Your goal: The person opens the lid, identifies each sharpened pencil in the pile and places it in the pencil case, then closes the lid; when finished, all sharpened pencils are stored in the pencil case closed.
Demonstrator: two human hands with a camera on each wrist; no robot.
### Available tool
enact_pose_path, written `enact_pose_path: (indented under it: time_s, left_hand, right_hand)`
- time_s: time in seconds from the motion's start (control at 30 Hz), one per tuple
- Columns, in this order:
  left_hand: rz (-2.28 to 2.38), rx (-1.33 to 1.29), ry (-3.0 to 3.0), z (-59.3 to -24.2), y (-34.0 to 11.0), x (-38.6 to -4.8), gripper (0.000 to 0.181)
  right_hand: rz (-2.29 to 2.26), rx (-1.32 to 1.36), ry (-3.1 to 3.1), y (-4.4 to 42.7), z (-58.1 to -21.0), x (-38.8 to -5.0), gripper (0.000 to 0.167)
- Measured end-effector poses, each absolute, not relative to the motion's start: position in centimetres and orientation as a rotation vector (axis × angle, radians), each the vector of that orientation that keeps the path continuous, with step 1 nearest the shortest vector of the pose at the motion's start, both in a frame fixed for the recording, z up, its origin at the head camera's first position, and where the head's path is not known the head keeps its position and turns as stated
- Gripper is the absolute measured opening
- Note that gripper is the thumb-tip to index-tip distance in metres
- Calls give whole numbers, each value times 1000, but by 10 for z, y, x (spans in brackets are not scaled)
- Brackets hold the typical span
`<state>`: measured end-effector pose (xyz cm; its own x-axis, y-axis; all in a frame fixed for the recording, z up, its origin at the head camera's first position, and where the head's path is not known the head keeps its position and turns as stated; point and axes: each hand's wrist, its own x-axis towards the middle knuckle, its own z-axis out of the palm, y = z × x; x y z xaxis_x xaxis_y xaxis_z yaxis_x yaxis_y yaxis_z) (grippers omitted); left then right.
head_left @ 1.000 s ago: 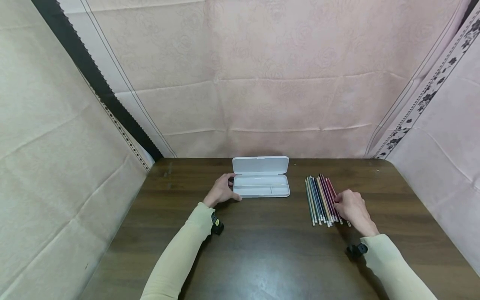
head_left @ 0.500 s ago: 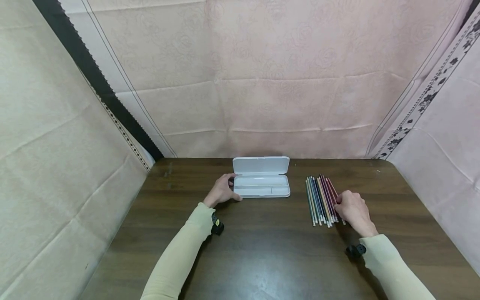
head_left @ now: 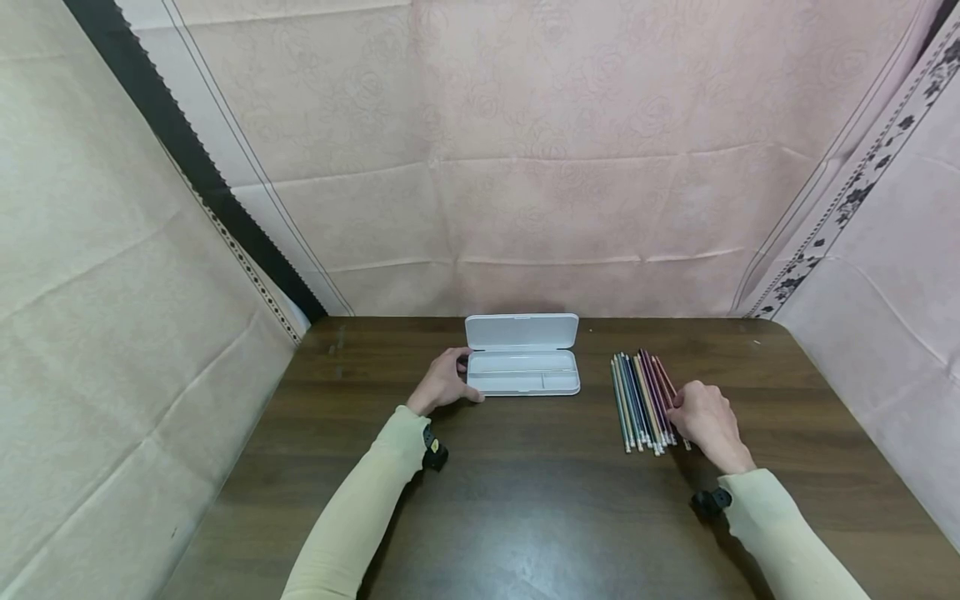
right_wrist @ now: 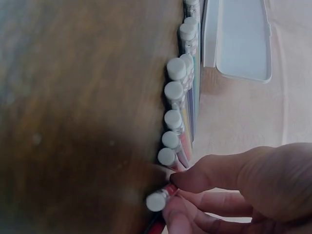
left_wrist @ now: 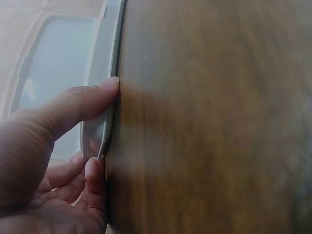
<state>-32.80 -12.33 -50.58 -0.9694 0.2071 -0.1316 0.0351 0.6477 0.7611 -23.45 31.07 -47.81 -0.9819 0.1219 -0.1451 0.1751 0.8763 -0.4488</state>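
An open white pencil case (head_left: pixel 522 382) stands near the table's far edge, its lid (head_left: pixel 521 332) tipped back. My left hand (head_left: pixel 444 382) grips the case's left end, thumb (left_wrist: pixel 92 105) on the front wall and fingertips round the corner. To the right, several pencils (head_left: pixel 637 404) lie side by side, white eraser ends towards me. At the row's right side my right hand (head_left: pixel 702 417) pinches a red pencil (right_wrist: pixel 172 188) between thumb and finger, close to its eraser end. Part of another red and black pencil (right_wrist: pixel 156 226) shows below it in the right wrist view.
All of this sits on a dark brown wooden table (head_left: pixel 510 500). Pale cloth (head_left: pixel 585 208) hangs behind the far edge and along both sides. Bare tabletop lies between the case and the pencils.
The rightmost pencil's eraser end has shifted left, closer to the row, with my right hand on it. My left hand and the case have stayed put.
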Motion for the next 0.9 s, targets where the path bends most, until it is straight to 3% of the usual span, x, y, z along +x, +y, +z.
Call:
enact_pose_path:
  time_s: [0.9]
  left_hand:
    - [1214, 198, 2666, -508, -124, -329, 92]
  right_hand:
    - [-830, 68, 3121, 289, -464, -226, 17]
